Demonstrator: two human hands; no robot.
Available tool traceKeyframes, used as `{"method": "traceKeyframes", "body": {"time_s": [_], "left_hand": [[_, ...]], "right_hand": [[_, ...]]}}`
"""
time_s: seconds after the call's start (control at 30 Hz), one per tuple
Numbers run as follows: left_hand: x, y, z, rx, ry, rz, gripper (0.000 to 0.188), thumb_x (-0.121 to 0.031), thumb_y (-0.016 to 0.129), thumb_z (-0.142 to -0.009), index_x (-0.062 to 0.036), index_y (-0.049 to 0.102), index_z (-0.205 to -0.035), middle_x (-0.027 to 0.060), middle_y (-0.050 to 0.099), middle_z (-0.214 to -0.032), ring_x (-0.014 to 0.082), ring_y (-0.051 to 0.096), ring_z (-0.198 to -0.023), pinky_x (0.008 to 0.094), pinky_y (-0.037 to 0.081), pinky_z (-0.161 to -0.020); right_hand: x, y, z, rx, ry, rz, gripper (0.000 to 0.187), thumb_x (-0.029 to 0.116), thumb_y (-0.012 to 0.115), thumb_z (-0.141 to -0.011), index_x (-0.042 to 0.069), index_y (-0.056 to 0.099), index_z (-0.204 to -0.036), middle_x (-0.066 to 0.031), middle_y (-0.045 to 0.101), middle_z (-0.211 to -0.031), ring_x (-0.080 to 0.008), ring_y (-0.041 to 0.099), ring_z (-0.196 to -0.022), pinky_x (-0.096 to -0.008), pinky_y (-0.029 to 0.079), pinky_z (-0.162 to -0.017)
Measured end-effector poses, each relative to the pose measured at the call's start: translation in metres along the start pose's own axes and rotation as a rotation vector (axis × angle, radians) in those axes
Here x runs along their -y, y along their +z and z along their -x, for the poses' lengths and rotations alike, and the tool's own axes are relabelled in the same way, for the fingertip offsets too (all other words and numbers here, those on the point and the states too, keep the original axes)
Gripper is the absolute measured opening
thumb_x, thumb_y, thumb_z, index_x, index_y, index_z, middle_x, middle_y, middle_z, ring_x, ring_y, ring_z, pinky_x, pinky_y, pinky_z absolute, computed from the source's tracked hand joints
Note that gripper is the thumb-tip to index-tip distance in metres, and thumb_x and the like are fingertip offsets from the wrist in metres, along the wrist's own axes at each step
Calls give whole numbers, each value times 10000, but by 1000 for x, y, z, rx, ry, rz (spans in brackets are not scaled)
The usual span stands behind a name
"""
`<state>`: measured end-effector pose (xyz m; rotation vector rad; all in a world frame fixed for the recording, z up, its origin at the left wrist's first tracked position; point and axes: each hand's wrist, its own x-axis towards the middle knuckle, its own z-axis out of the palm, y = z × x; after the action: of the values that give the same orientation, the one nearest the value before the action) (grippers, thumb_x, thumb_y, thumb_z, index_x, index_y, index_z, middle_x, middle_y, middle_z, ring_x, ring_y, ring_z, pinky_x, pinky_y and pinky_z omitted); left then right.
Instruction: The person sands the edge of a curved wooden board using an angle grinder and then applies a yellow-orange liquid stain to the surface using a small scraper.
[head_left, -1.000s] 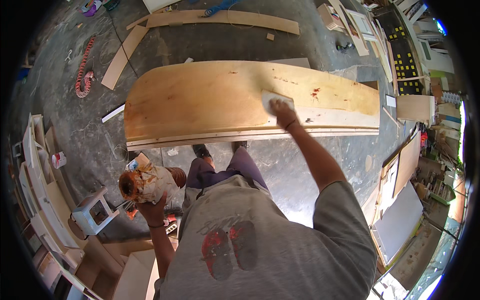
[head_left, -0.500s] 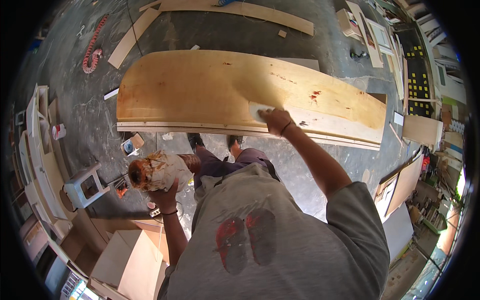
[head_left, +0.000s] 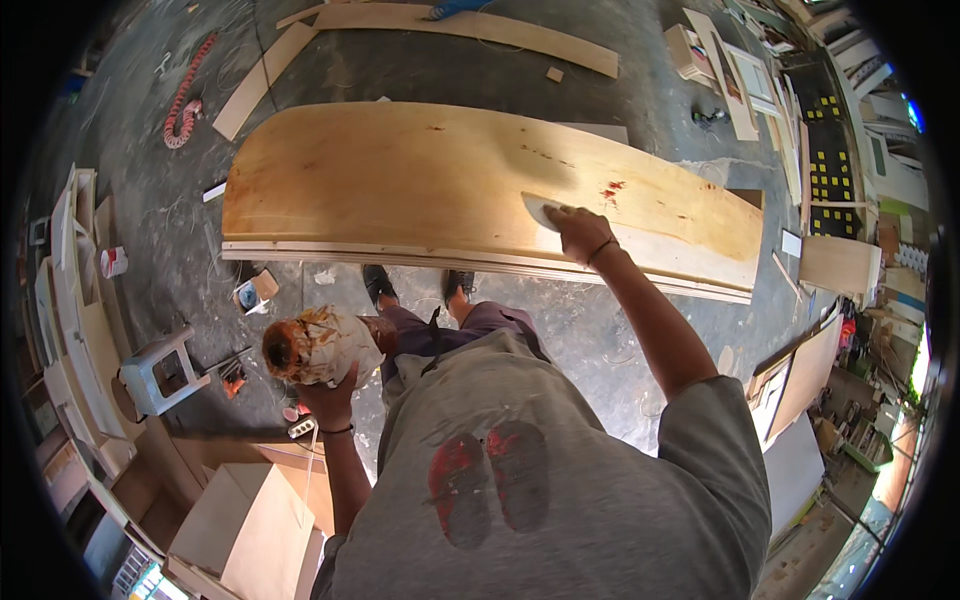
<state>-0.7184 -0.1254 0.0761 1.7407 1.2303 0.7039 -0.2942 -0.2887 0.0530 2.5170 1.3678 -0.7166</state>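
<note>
A long, pale wooden panel with one rounded end lies across in front of me, over a layered edge. My right hand grips a flat, whitish spreader, whose wide end is at the panel's face, right of its middle. Red-brown marks show on the wood just beyond it. Low on the left, my left hand is wrapped round a whitish container coated in brown drips. Its brown, crusted end points left; what is inside cannot be made out.
Long boards lie on the floor beyond the panel, near a red coiled hose. A pale blue stool and an open wooden box stand on the left. Stacked boards line the right side.
My right hand has moved to the right along the panel, and the spreader is now turned with its wide end toward the upper left. My left hand still holds the container, almost unmoved.
</note>
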Motion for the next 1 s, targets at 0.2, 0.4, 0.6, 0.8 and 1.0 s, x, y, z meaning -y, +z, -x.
{"method": "traceKeyframes", "body": {"time_s": [0.2, 0.4, 0.6, 0.8, 1.0], "left_hand": [[4, -6, -2, 116, 59, -168, 924, -97, 814, -582, 21, 252, -1306, 163, 410, -1272, 248, 450, -1154, 375, 393, -965], [-6, 8, 0, 27, -31, 36, 883, -157, 821, -572, 34, 318, -1272, 152, 450, -1247, 249, 474, -1133, 375, 381, -968], [-13, 19, -5, 55, -3, -1, 886, -206, 835, -556, 37, 351, -1257, 157, 470, -1234, 252, 485, -1125, 372, 383, -961], [-20, 26, -8, 88, 31, -64, 877, -207, 834, -558, 35, 359, -1254, 159, 475, -1231, 257, 482, -1131, 374, 376, -964], [-25, 24, -10, 155, 21, -32, 887, -91, 808, -573, 25, 299, -1290, 156, 455, -1233, 247, 487, -1111, 373, 404, -954]], "right_hand": [[0, 50, 37, 20, -176, 56, 507, 76, 526, -755, 63, 401, -1246, -184, 495, -1154, -323, 537, -1013, -414, 491, -815], [-39, 20, 9, -73, 41, -31, 520, 62, 485, -753, 154, 439, -1263, -80, 564, -1158, -289, 562, -1003, -403, 485, -798], [-26, 58, 20, 71, -207, 16, 562, 42, 561, -709, 153, 458, -1250, -58, 529, -1209, -270, 537, -1049, -385, 488, -808], [-16, 58, 48, 82, -238, -25, 546, 43, 588, -675, 153, 498, -1203, -104, 580, -1087, -279, 557, -1008, -402, 484, -794], [-68, 18, 51, 92, 8, -78, 558, 14, 521, -732, 161, 440, -1264, -83, 531, -1199, -276, 498, -1116, -393, 484, -823]]}}
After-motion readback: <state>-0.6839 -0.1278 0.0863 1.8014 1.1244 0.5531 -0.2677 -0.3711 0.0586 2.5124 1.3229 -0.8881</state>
